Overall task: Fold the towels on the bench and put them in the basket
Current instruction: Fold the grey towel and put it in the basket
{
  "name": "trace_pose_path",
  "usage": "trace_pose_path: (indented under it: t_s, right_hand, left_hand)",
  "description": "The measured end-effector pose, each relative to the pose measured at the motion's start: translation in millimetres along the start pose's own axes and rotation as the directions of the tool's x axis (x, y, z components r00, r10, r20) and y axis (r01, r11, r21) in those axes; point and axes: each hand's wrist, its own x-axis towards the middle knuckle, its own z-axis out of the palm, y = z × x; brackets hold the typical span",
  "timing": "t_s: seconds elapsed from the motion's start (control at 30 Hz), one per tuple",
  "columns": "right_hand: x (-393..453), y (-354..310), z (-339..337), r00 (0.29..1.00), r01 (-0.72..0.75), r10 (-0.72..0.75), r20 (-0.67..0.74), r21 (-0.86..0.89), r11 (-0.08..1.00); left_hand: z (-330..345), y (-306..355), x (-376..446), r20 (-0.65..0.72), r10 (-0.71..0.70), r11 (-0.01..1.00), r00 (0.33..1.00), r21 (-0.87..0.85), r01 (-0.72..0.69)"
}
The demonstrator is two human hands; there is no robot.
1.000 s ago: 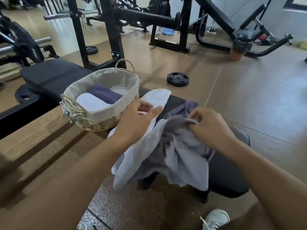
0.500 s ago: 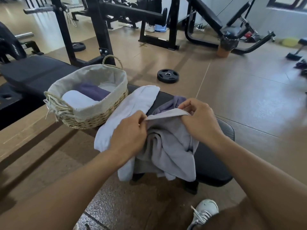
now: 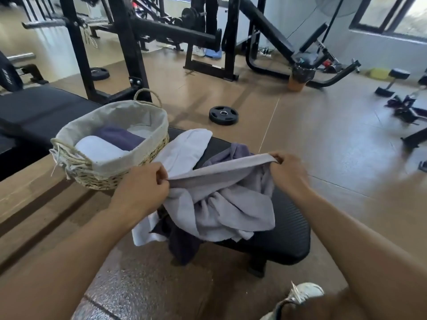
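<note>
- Two hands stretch one edge of a grey towel (image 3: 231, 204) taut above the black bench (image 3: 288, 234); the rest of the towel hangs bunched onto the bench pad.
- The left hand (image 3: 141, 190) pinches the edge's near-basket end with fingers curled tight; the right hand (image 3: 288, 172) grips the opposite end, its fingers clenched round the cloth.
- A white towel (image 3: 184, 151) lies across the bench just beside the basket, reaching under the grey towel and hanging over the bench's near side.
- A dark purple towel (image 3: 233, 153) shows behind the grey towel on the bench, and dark cloth also hangs below it at the near side.
- The wicker basket (image 3: 111, 179), lined with pale fabric, stands on the bench to the left of the towels; it touches the white towel and holds a folded white towel (image 3: 99, 148) and a folded purple towel (image 3: 120, 137).
- A weight plate (image 3: 223, 115) lies on the floor beyond the bench.
- A white sneaker (image 3: 305, 292) shows on the floor on the near side of the bench.
</note>
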Motion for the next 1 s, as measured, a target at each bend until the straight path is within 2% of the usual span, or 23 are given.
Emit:
trace_pose_path:
  t_s: [0.07, 0.13, 0.2, 0.23, 0.27, 0.33, 0.37, 0.4, 0.43, 0.5, 0.57, 0.67, 0.73, 0.8, 0.87, 0.9, 1.0]
  right_hand:
    - [5, 0, -5, 1.000, -0.010, 0.014, -0.028, 0.119, 0.993]
    - [9, 1, -7, 0.998, -0.058, 0.058, 0.006, 0.243, 0.968]
    - [10, 6, -7, 0.970, -0.223, 0.160, 0.181, 0.415, 0.882]
    - [12, 10, -7, 0.924, -0.326, 0.168, 0.344, 0.476, 0.817]
    - [11, 12, -12, 0.840, -0.434, 0.143, 0.524, 0.489, 0.757]
    - [9, 12, -32, 0.612, -0.555, 0.012, 0.790, 0.419, 0.718]
    - [6, 11, -42, 0.501, -0.571, -0.065, 0.863, 0.386, 0.725]
    - [5, 11, -49, 0.442, -0.574, -0.110, 0.890, 0.375, 0.728]
    - [3, 10, -52, 0.434, -0.572, -0.136, 0.891, 0.389, 0.723]
    - [-1, 10, -48, 0.526, -0.590, -0.135, 0.840, 0.474, 0.654]
    - [-3, 9, -34, 0.657, -0.596, -0.049, 0.752, 0.558, 0.577]
    - [-8, 7, -13, 0.754, -0.586, 0.068, 0.653, 0.622, 0.519]
    - [-12, 8, -1, 0.793, -0.492, 0.012, 0.610, 0.628, 0.603]
    - [-22, 7, 6, 0.799, -0.353, -0.049, 0.600, 0.533, 0.769]
    - [-33, 9, 11, 0.792, -0.282, -0.056, 0.608, 0.446, 0.850]
    - [-36, 10, 11, 0.812, -0.222, -0.058, 0.581, 0.400, 0.889]
    - [-43, 13, 5, 0.884, 0.045, -0.109, 0.455, 0.149, 0.988]
  left_hand:
    - [-3, -8, 8, -0.017, -0.046, 0.998, 0.999, -0.033, 0.045]
    - [-6, -15, 15, -0.037, -0.088, 0.994, 0.995, -0.063, 0.086]
    - [-6, -16, 21, -0.051, -0.105, 0.993, 0.993, -0.068, 0.101]
    - [-7, -16, 23, -0.062, -0.112, 0.991, 0.992, -0.074, 0.107]
    - [-7, -15, 25, -0.080, -0.124, 0.988, 0.989, -0.100, 0.116]
    - [-9, -10, 27, -0.133, -0.177, 0.967, 0.975, -0.209, 0.147]
    - [-10, -8, 29, -0.164, -0.217, 0.944, 0.962, -0.288, 0.163]
    - [-11, -6, 30, -0.186, -0.269, 0.907, 0.945, -0.378, 0.184]
    - [-12, -4, 32, -0.187, -0.326, 0.858, 0.927, -0.469, 0.208]
    - [-11, 1, 32, -0.144, -0.383, 0.775, 0.912, -0.587, 0.233]
    - [-5, 6, 29, -0.090, -0.341, 0.748, 0.936, -0.628, 0.212]
    - [8, 18, 17, -0.004, -0.258, 0.677, 0.966, -0.714, 0.178]
    - [19, 25, 7, 0.057, -0.211, 0.655, 0.976, -0.733, 0.184]
    - [28, 29, -3, 0.113, -0.181, 0.658, 0.977, -0.724, 0.206]
    - [34, 31, -11, 0.162, -0.158, 0.660, 0.974, -0.716, 0.226]
    - [35, 33, -15, 0.174, -0.143, 0.676, 0.974, -0.702, 0.224]
    - [35, 40, -24, 0.164, -0.151, 0.705, 0.975, -0.673, 0.223]
